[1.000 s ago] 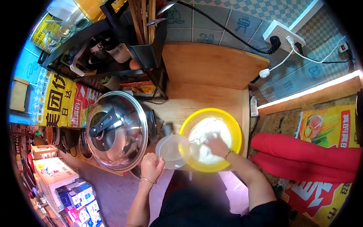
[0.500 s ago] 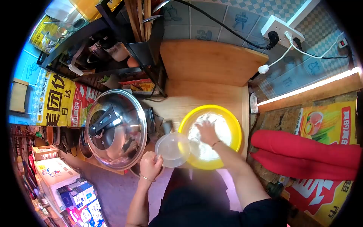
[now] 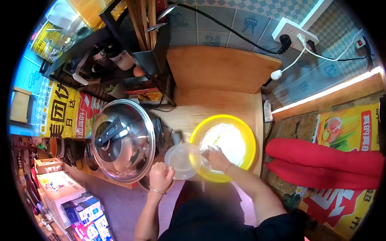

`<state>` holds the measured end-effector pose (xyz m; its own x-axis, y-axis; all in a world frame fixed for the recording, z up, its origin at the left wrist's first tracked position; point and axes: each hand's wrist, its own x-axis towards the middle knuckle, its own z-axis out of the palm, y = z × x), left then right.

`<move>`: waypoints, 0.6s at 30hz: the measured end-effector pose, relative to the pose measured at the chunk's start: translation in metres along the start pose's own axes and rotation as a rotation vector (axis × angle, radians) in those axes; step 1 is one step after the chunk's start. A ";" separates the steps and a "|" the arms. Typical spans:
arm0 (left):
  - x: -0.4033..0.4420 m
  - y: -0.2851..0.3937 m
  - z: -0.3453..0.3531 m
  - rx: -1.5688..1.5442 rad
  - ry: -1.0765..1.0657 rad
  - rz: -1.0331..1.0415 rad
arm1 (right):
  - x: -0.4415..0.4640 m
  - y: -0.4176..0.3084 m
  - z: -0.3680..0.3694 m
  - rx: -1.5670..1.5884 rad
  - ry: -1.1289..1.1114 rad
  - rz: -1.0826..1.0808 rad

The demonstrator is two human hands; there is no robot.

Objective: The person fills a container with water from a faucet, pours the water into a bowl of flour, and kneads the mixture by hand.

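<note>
Spanning the middle of the view, one wooden counter [image 3: 219, 102] bears one domed lid [image 3: 120, 140], which hides most of what lies under it. One yellow basin [image 3: 252, 138] sits at the counter's front, right of the lid, holding white powder [image 3: 233, 138] partly covered by the right hand. One translucent cup [image 3: 183, 160] overlaps the basin's left rim; contact cannot be confirmed. Two hands: the left hand [image 3: 161, 176] is closed on the cup, grip point concealed; the right hand [image 3: 218, 159] is inside the basin, fingertips indistinct, whether grasping powder undetermined.
</note>
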<state>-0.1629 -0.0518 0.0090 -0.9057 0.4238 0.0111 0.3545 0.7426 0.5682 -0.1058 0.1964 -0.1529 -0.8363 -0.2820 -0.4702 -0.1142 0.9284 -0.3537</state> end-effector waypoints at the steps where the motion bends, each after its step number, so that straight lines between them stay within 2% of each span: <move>1: -0.002 -0.002 0.001 -0.021 0.017 0.002 | -0.018 0.010 0.011 -0.059 0.041 -0.156; 3: -0.002 -0.002 0.001 -0.041 0.044 0.008 | -0.031 0.051 0.015 -0.121 0.099 -0.240; 4: -0.003 -0.001 -0.001 -0.030 0.044 0.002 | -0.031 0.054 -0.011 -0.125 0.098 -0.076; 5: -0.003 -0.001 -0.001 -0.018 0.044 -0.003 | -0.020 0.060 -0.016 -0.213 0.218 0.066; 7: -0.004 -0.002 -0.002 -0.024 0.050 -0.006 | 0.018 0.053 -0.029 -0.066 0.370 0.138; 9: -0.007 -0.002 -0.005 -0.025 0.053 -0.015 | 0.052 0.026 -0.011 0.081 0.311 0.210; 10: -0.007 0.000 -0.006 -0.032 0.061 -0.034 | 0.039 -0.005 -0.030 -0.010 0.218 0.128; 11: -0.006 0.000 -0.007 -0.042 0.069 -0.048 | 0.034 -0.003 0.007 0.190 0.283 -0.011; 12: -0.005 -0.001 -0.006 -0.049 0.069 -0.046 | 0.015 -0.012 0.005 -0.057 0.124 -0.122; 13: -0.006 -0.003 -0.005 -0.068 0.072 -0.053 | 0.002 0.002 0.040 -0.077 0.317 -0.328; 14: -0.007 -0.004 -0.004 -0.085 0.072 -0.059 | -0.021 0.012 0.043 -0.084 0.209 -0.367; 15: -0.006 -0.004 -0.003 -0.089 0.066 -0.061 | -0.042 0.024 0.021 -0.124 -0.003 -0.387; 17: -0.005 0.000 -0.003 -0.076 0.043 -0.015 | -0.057 0.069 0.026 -0.141 -0.021 -0.317; 18: -0.005 0.001 -0.003 -0.074 0.043 -0.017 | -0.062 0.070 -0.005 -0.175 -0.016 -0.200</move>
<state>-0.1591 -0.0546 0.0115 -0.9210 0.3878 0.0356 0.3225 0.7082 0.6281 -0.0651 0.2801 -0.1445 -0.7796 -0.4665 -0.4179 -0.3683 0.8811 -0.2966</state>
